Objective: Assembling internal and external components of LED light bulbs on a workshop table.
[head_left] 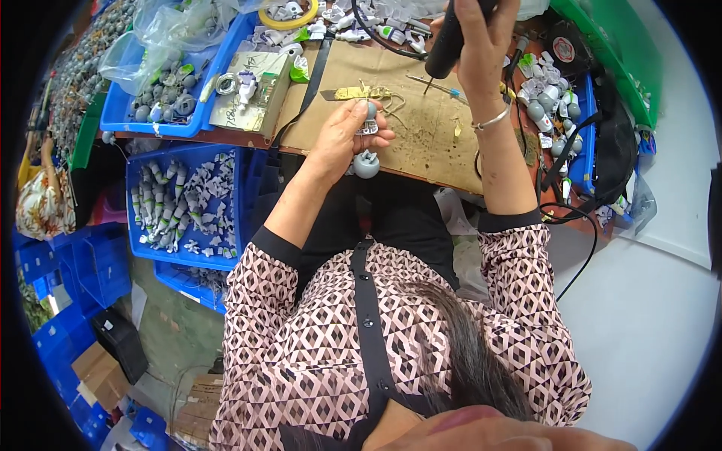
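Observation:
My left hand [338, 139] is closed on a small white and grey plastic part [368, 126] above the front of the bench. A grey ball-shaped piece [366, 165] hangs just below those fingers; how it joins the part cannot be made out. Raised to the right, my right hand [485, 64] grips a black electric screwdriver [447, 43], its thin bit pointing down, apart from the part. Beyond my left hand lies a yellow-wrapped blade [350, 93] with a cord. A thin rod with a blue end [453, 92] rests under the screwdriver.
Brown cardboard [429, 143] covers the bench, with dark crumbs on it. Blue bins of grey and white parts stand left [113, 113], lower left [134, 203] and right [589, 143]. A box [233, 113], yellow tape roll [282, 21] and black cable [594, 244] lie around.

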The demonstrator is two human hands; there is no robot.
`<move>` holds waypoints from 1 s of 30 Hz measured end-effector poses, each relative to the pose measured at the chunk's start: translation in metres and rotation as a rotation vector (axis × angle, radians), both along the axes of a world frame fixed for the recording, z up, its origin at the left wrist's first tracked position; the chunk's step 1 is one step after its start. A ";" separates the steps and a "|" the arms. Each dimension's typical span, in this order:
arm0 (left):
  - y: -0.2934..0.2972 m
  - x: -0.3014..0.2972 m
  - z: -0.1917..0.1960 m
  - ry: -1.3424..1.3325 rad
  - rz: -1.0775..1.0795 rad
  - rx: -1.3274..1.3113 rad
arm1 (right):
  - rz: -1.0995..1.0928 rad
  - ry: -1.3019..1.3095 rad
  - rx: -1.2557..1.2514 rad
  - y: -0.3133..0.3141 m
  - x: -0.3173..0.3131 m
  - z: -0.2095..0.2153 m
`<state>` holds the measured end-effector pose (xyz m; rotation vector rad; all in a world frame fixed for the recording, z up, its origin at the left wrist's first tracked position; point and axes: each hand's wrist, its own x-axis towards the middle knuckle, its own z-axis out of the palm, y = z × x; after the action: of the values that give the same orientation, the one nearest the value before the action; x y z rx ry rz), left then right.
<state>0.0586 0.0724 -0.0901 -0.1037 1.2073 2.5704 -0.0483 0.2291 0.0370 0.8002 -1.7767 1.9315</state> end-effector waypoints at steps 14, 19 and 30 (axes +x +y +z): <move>-0.002 0.005 0.000 0.121 0.110 0.038 | 0.049 0.083 -0.177 -0.040 0.059 0.021; -0.004 0.007 -0.003 0.113 0.100 0.029 | 0.013 0.077 -0.188 -0.050 0.055 0.011; -0.006 0.003 -0.001 0.067 0.101 0.044 | -0.028 0.068 -0.200 -0.053 0.068 0.011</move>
<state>0.0616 0.0666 -0.0906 -0.0719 1.1971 2.7059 0.0194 0.1764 0.0478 0.7571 -1.5184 2.0007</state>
